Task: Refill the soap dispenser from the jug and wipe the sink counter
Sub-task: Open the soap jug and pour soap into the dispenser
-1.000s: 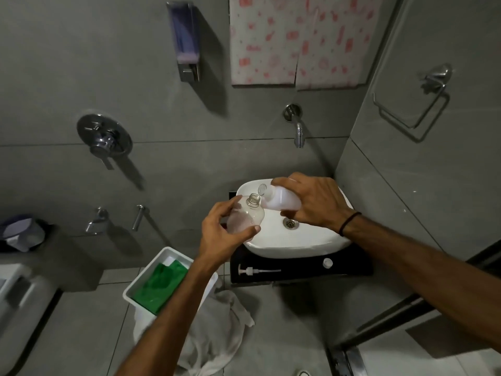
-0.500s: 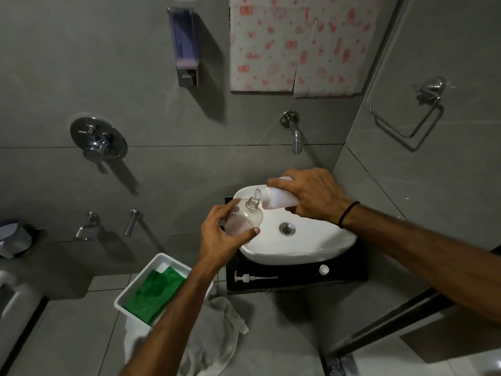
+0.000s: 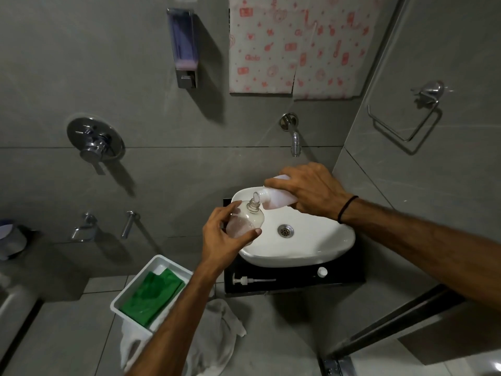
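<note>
Over basin's left rear rim: left hand [image 3: 225, 240] grasps clear soap dispenser bottle [image 3: 245, 218], neck open, tilted toward right. Right hand [image 3: 309, 188] wraps white jug [image 3: 276, 198], tipped near horizontal, spout touching bottle mouth. White basin [image 3: 311, 253] sits on black counter [image 3: 347, 272]. Pump head [image 3: 250, 280] lies along counter's front edge; small white cap [image 3: 322, 271] near front right corner.

Refill over basin, head view
L hand [image 3: 221, 241] grips clear soap dispenser [image 3: 245, 221] above sink [image 3: 311, 248] left rim; R hand [image 3: 309, 189] holds tilted jug [image 3: 273, 198], spout at dispenser neck. Pump [image 3: 252, 280] and cap [image 3: 322, 271] lie on counter [image 3: 347, 272] front edge.
</note>
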